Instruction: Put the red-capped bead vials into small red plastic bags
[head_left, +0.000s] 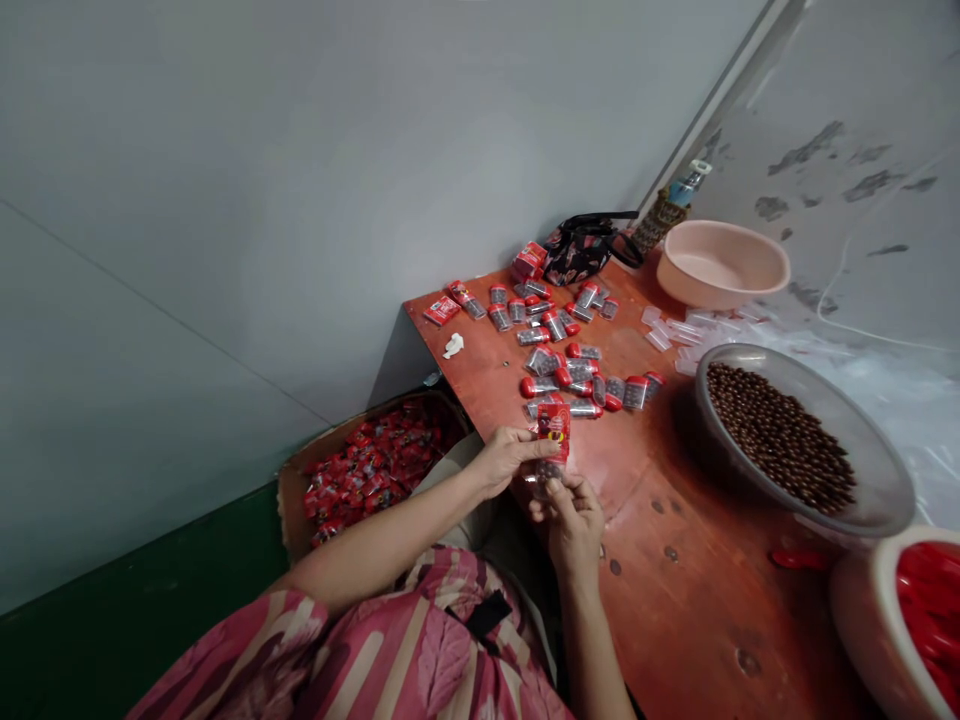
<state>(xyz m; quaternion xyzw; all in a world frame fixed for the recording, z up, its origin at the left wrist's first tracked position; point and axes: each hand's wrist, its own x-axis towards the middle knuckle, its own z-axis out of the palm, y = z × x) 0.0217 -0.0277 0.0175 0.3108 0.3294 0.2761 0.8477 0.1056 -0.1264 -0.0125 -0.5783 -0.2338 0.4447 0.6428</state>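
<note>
Near the table's front edge, a small red printed packet (553, 424) with a clear lower part showing dark balls is between my two hands. My left hand (506, 462) grips it from the left, thumb across its middle. Below, my right hand (576, 520) pinches its lower end with thumb and fingers. Whether the dark balls sit in a bottle inside the packet, I cannot tell. Just beyond lie several clear bottles with red caps (577, 380), filled with dark balls. More such bottles (555, 322) are scattered farther back.
A box of red packets (367, 480) stands low at the left. On the red table (660, 600) are a bowl of brown balls (780, 440), a pink basin (720, 255), a tub of red pieces (862, 610), clear empty containers (682, 330), a floral bag (581, 250) and a bottle (675, 200).
</note>
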